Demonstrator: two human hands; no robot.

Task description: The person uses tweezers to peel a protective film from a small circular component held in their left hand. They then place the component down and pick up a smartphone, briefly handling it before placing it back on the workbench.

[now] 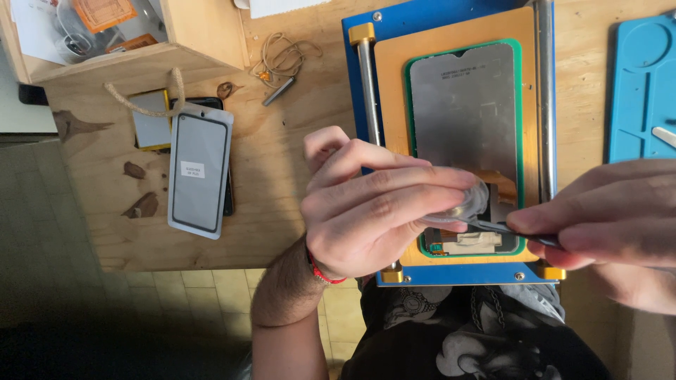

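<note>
Our left hand (373, 204) curls its fingers around a clear plastic roll (465, 204); our right hand (612, 225) pinches thin metal tweezers (500, 226) over the grey phone panel (465, 105).

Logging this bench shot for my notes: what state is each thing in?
Left hand: curled around a clear roll of tape.
Right hand: pinching a thin dark tool, tip at the tape.
Screen panel: lying back side up in the blue jig.
Glass lens: flat on the table, untouched.
Cord: loosely coiled.
</note>
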